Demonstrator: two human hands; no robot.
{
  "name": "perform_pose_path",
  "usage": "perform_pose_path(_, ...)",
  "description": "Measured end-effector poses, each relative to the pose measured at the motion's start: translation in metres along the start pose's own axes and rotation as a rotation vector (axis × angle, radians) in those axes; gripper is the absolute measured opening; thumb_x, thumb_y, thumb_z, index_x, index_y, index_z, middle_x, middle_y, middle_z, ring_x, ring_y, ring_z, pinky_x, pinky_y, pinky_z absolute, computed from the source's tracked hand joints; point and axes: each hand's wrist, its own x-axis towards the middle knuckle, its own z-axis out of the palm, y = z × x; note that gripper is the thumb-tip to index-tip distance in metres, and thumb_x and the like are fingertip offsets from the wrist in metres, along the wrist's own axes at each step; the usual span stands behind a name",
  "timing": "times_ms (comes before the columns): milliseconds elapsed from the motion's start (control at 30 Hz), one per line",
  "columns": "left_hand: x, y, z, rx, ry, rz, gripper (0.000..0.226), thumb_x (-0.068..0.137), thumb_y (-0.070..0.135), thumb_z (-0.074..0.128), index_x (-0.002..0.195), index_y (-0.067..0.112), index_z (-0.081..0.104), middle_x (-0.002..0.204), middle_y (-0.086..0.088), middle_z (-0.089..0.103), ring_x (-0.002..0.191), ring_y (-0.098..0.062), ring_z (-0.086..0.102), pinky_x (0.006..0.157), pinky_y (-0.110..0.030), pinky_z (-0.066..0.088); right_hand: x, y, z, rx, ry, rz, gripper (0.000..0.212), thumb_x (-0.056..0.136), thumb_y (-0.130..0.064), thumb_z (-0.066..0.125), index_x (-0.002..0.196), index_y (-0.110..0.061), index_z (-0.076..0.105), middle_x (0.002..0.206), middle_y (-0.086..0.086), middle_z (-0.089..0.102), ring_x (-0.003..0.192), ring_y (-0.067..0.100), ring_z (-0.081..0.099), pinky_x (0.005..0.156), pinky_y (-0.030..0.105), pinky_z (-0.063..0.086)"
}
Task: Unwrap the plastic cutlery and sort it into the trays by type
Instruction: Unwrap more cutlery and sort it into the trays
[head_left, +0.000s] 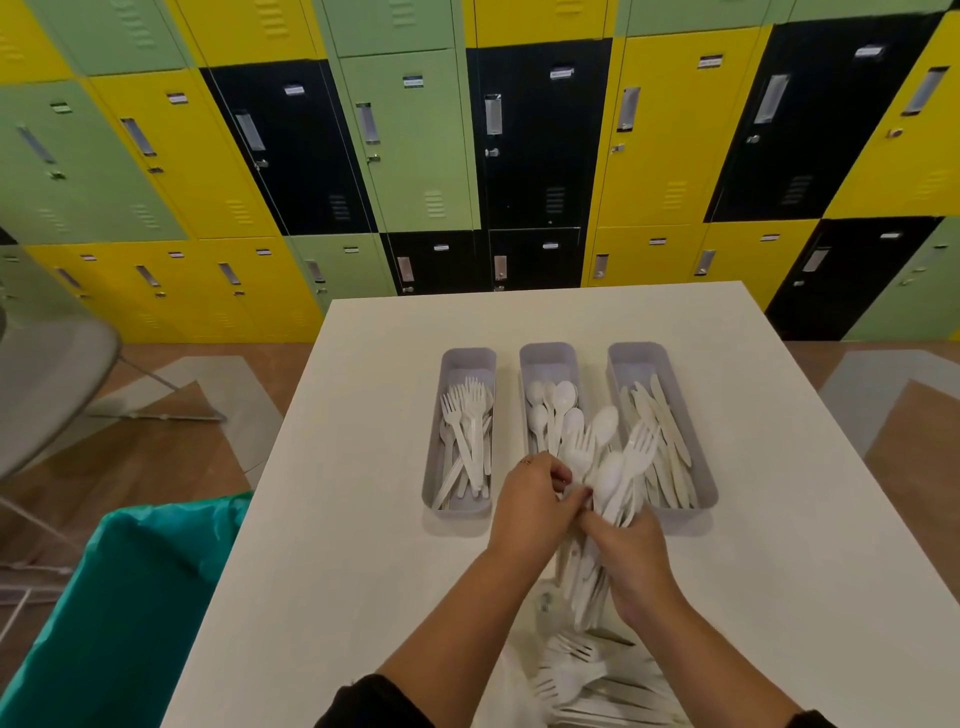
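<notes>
White bench (363, 467) before coloured lockers: nearest, loose white plastic cutlery heap (587, 670); right hand (636, 566) grips a mixed fork-and-spoon bundle (605, 483), left hand (535, 499) pinching its clear wrap, best peeled gently, then pieces dropped into three grey trays (457, 512) beyond.

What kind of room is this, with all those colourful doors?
Probably a locker room or staff break area: a wall of yellow, green and black lockers, a plain white table, and a folding chair beside it.

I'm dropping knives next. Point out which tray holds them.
The rightmost tray: it holds flat knives, while the middle tray has spoons and the left tray forks.
</notes>
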Motion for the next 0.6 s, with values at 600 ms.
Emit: perform_pose_path(600,0.034,-0.015,-0.044,-0.514,0.139,-0.324,0.008,0.094,0.003,0.048,0.086,0.006,0.048,0.070,-0.008,0.060,0.059,-0.017,0.057,0.057,-0.020,0.052,0.003,-0.006,-0.010,0.225,-0.132,0.102,0.027,0.084,0.008,0.059,0.098,-0.015,0.064,0.092,0.005,0.069,0.089,0.019,0.064,0.073,0.028,0.049)
